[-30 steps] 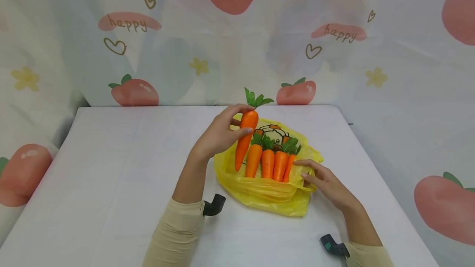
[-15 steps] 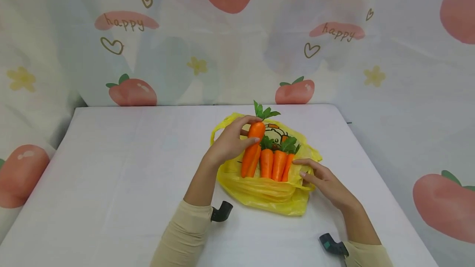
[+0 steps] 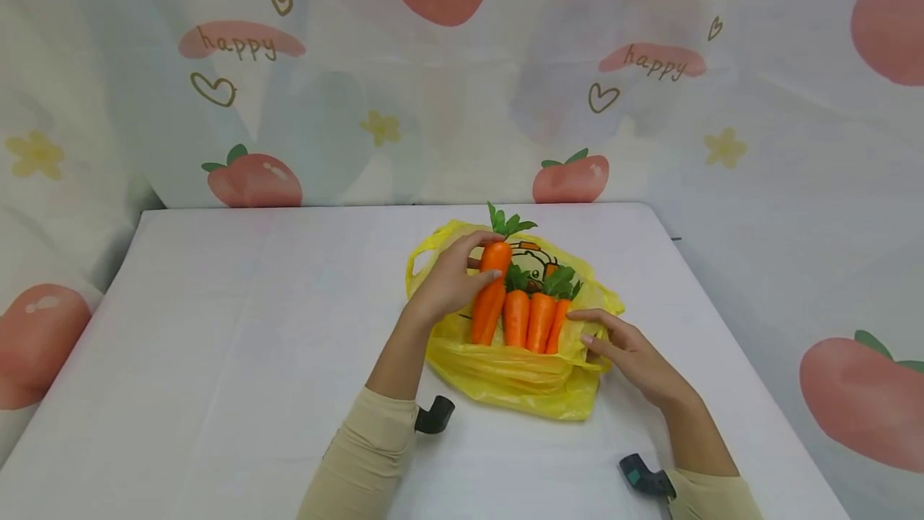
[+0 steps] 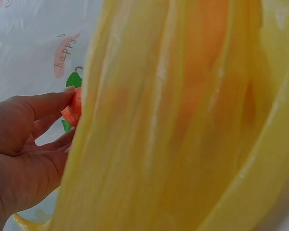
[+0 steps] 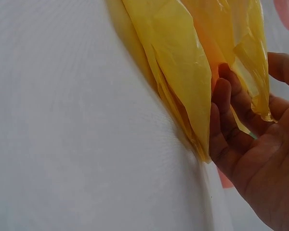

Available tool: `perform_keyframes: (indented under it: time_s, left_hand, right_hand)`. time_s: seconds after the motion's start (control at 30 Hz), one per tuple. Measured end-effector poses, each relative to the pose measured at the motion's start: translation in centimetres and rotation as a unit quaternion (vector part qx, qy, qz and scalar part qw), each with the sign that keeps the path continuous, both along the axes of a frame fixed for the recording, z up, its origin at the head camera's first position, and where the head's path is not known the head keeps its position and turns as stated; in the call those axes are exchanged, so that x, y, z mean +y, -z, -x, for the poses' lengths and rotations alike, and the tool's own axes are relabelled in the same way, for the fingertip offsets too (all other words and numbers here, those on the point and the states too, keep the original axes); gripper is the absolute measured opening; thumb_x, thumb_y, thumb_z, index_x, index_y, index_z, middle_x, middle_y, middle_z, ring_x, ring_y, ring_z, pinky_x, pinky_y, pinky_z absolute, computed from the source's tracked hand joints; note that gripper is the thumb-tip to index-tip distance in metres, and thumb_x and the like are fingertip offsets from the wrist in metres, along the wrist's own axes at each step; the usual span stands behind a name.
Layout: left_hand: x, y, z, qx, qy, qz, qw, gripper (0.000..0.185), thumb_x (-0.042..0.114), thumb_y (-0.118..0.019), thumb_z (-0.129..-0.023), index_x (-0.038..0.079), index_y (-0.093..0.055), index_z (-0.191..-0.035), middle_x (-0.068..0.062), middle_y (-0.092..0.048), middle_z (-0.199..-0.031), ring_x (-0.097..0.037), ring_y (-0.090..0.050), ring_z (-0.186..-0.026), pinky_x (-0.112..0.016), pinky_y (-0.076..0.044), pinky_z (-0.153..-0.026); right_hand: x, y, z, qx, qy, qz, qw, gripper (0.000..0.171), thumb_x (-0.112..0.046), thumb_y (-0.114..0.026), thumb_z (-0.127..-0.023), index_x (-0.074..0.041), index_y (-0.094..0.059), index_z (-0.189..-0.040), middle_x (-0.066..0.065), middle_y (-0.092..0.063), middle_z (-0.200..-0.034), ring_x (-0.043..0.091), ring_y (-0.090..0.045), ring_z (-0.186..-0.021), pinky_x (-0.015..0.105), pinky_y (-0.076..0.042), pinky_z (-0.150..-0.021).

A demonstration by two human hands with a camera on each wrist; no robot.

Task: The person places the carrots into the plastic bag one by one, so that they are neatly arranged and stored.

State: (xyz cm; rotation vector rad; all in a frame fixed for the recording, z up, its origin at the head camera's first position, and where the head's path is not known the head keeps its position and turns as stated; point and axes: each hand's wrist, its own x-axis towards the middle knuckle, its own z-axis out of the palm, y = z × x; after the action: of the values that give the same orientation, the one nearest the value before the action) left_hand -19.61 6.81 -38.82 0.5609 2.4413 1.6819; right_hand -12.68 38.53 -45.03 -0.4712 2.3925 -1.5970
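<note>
In the head view my left hand [image 3: 451,283] pinches an orange carrot [image 3: 496,257] near its leafy green top, tip pointing down. It overlaps another carrot in the row. Three more carrots [image 3: 541,315] lie side by side, their lower ends hidden in the mouth of a yellow plastic bag [image 3: 520,404]. My right hand [image 3: 638,355] holds the bag's right edge. Up close in the right wrist view, its fingers [image 5: 222,94] are curled around folds of the thin plastic. Yellow plastic blocks most of the left wrist view, leaving the carrot's red-looking top [image 4: 73,108] at the fingertips.
The bag lies right of centre on a white table [image 3: 253,343]. A curtain [image 3: 447,103] printed with fruit, hearts and flowers hangs behind it. Black wrist devices [image 3: 435,416] stick out from both sleeves.
My left hand has lowered its carrot towards the left end of the row and shifted right, covering most of the leftmost carrot. My right hand has stayed at the bag's edge.
</note>
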Motion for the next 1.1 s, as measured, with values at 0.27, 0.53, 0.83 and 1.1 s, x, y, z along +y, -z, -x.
perform_keyframes:
  time_s: [0.27,0.53,0.83,1.1]
  left_hand:
    - [-0.3,1.1,0.2,-0.021,-0.011,0.015,0.9996,0.050,0.012,-0.071,-0.100,0.020,-0.056,-0.146,-0.002,-0.053,-0.146,-0.029,-0.059,-0.115,-0.035,-0.059,-0.082]
    - [-0.9,2.1,0.2,-0.031,-0.025,0.039,0.9984,0.050,0.012,-0.072,-0.099,0.019,-0.056,-0.146,-0.002,-0.053,-0.147,-0.029,-0.059,-0.120,-0.037,-0.058,-0.084]
    - [-1.4,2.6,0.2,-0.048,-0.023,0.055,0.9971,0.048,0.008,-0.072,-0.098,0.016,-0.057,-0.143,-0.005,-0.054,-0.146,-0.031,-0.062,-0.119,-0.041,-0.056,-0.093]
    - [-1.4,2.8,-0.1,-0.058,-0.018,0.072,0.9955,0.043,0.006,-0.071,-0.098,0.015,-0.061,-0.139,-0.007,-0.057,-0.141,-0.031,-0.063,-0.115,-0.041,-0.056,-0.092]
  right_hand:
    - [-0.1,0.0,0.0,-0.004,0.006,-0.006,1.000,0.038,-0.018,-0.055,-0.109,-0.004,-0.055,-0.144,0.018,-0.050,-0.146,0.024,-0.059,-0.098,0.030,-0.056,-0.085]
    - [-0.1,0.1,0.0,-0.005,0.006,-0.005,1.000,0.038,-0.018,-0.056,-0.109,-0.004,-0.056,-0.144,0.019,-0.050,-0.144,0.027,-0.058,-0.092,0.031,-0.056,-0.082]
    - [-0.1,0.1,0.1,-0.001,-0.002,0.000,1.000,0.038,-0.016,-0.055,-0.109,-0.002,-0.055,-0.144,0.020,-0.049,-0.144,0.026,-0.058,-0.091,0.030,-0.055,-0.082]
    - [-0.1,0.1,0.1,-0.001,-0.001,-0.003,1.000,0.038,-0.016,-0.055,-0.109,-0.003,-0.055,-0.144,0.019,-0.050,-0.145,0.025,-0.059,-0.094,0.030,-0.055,-0.083]
